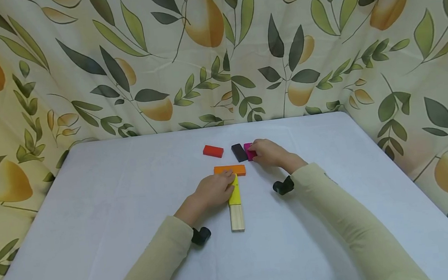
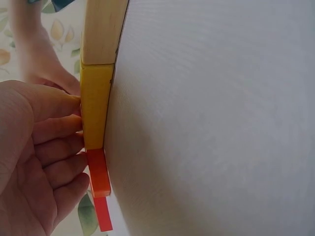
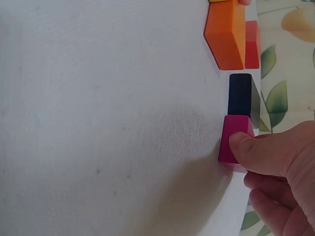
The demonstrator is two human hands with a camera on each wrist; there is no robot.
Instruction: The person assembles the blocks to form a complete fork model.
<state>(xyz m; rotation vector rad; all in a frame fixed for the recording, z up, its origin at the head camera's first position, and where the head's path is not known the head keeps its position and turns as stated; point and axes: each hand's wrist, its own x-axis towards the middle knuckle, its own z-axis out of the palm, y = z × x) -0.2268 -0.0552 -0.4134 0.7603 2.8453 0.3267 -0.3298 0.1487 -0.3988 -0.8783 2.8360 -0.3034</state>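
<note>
- Pinching the smooth magenta rectangular block (image 3: 234, 127), the right hand (image 1: 269, 153) has its thumb on one face; the other fingertips are mostly hidden. Block sits toward the table's far edge, right of that edge's middle.
- Nearest hazard: the dark, blackish rectangular block (image 1: 239, 153) beside it, touching or all but. A sideways slip of the magenta one would probably knock it askew.
- Left hand (image 1: 214, 189): fingers fairly straight, spread along the glossy yellow oblong block (image 1: 234, 194), tips against it; no grip round it to be seen. Uneven pressure could swing the yellow out of line, I judge.
- Orange oblong block (image 1: 239, 170) lies crosswise at the yellow's far end; a pale, bare-grained wooden block (image 1: 236, 219) meets its near end, toward the table's near edge. A bump from wrist or sleeve might open either join.
- Bright red rectangular block (image 1: 213, 151) lies apart, between the orange and the far edge, untouched. Low risk unless a hand brushes it.
- White cloth-covered table (image 1: 132, 188) under all; a dragged cloth could shift several pieces together.
- Head view alone gets all six blocks. Left wrist view shows the left fingertips along the row, but neither dark nor magenta block. Right wrist view shows the thumb's placing plainly; pale block out of frame.
</note>
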